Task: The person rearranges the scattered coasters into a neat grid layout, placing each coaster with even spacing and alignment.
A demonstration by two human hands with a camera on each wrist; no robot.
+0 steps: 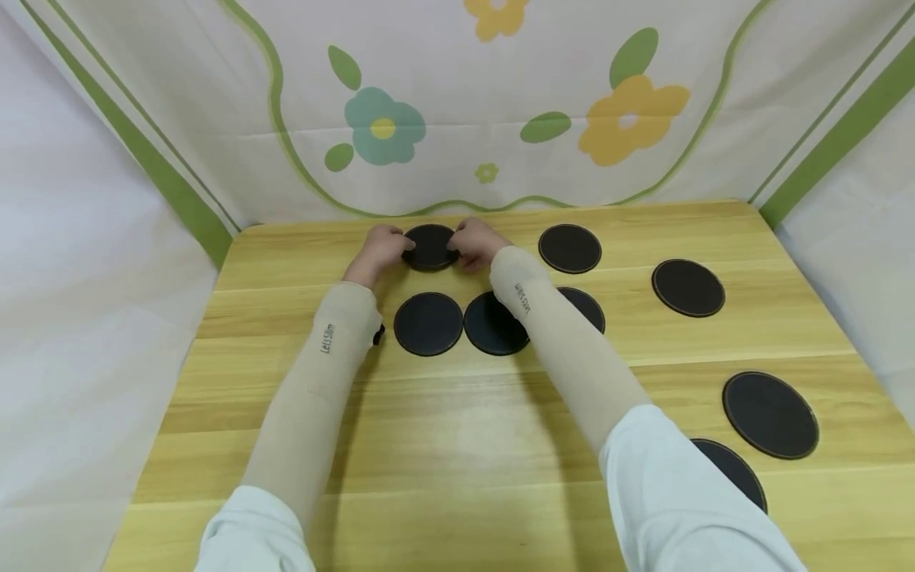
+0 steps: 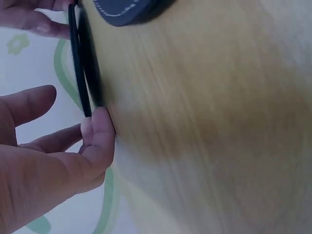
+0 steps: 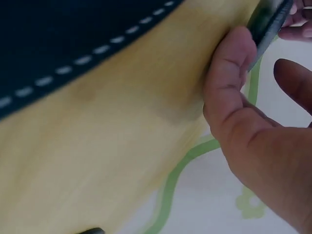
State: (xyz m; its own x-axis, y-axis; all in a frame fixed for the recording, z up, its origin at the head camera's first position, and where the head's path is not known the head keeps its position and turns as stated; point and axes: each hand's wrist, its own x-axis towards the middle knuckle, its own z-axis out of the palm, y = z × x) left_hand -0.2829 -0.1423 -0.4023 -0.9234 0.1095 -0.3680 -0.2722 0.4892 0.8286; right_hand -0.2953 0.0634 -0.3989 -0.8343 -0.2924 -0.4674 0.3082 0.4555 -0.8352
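A round black coaster (image 1: 431,246) is near the table's back edge, between my two hands. The left hand (image 1: 380,250) grips its left rim with bent fingers, and the right hand (image 1: 477,241) holds the opposite rim. Seen edge-on in the left wrist view, the coaster (image 2: 80,63) has a second dark band close beneath it. There the left hand's fingertips (image 2: 100,119) meet at its rim. In the right wrist view, a fingertip of the right hand (image 3: 229,83) lies against the coaster (image 3: 268,29), with another finger held apart.
Just in front lies a row of black coasters, including a left one (image 1: 429,324) and a middle one (image 1: 495,324); the right forearm partly covers the row. More coasters lie to the right (image 1: 569,249), (image 1: 689,287), (image 1: 770,415). A flowered cloth (image 1: 457,159) hangs behind the wooden table (image 1: 443,445).
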